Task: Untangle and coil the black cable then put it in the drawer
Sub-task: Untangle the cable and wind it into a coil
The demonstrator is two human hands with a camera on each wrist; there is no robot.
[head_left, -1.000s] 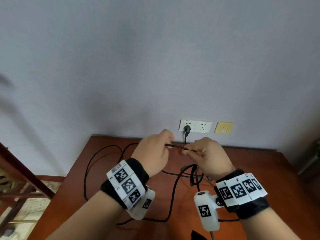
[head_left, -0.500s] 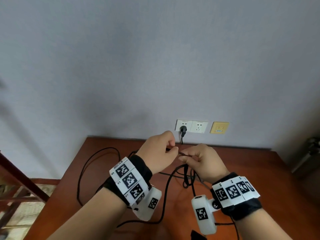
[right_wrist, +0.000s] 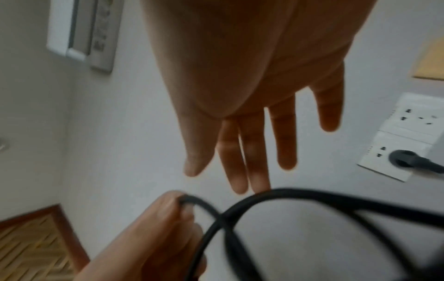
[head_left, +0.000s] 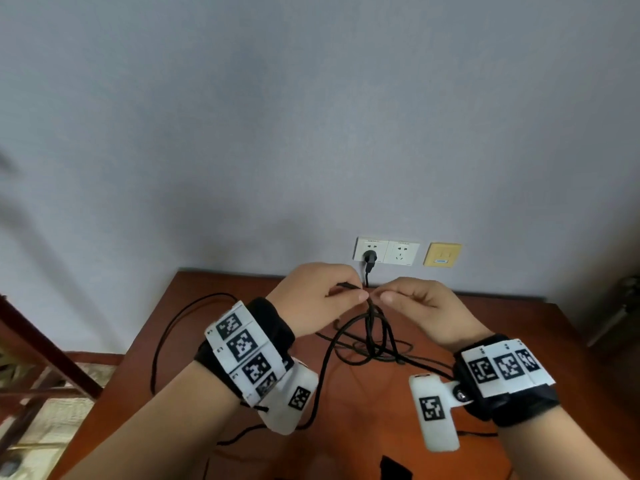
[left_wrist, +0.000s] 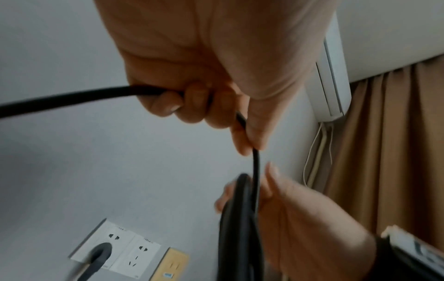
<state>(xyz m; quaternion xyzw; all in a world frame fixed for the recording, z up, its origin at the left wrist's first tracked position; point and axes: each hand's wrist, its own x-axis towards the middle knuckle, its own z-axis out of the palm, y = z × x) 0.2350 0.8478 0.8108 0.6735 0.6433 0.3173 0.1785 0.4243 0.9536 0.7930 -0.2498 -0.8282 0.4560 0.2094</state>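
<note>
We see the black cable (head_left: 372, 327) at frame centre, hanging in several loops from the left hand (head_left: 313, 301) down to the table (head_left: 519, 327). Left hand grips it: thumb and forefinger pinch one strand, the other fingers curl round it, clear in the left wrist view, where the cable (left_wrist: 72, 99) exits toward the left edge. Right hand (head_left: 420, 311) sits just beside the left, right of the hanging loops. In its own wrist view its fingers (right_wrist: 254, 152) are straight and spread, holding nothing, with tips just above a loop of cable (right_wrist: 312, 197). We can't tell if they touch it.

More slack trails over the table toward the lower left of frame. The cable is round, matte, rubbery looking. The table is smooth reddish-brown wood.

Above the hands, a dark plug (head_left: 370, 257) sits in a white double socket (head_left: 386, 251) on the pale grey wall (head_left: 311, 116); a yellow plate (head_left: 442, 254) is right of it. Both wrists carry black bands with white checker tags.
</note>
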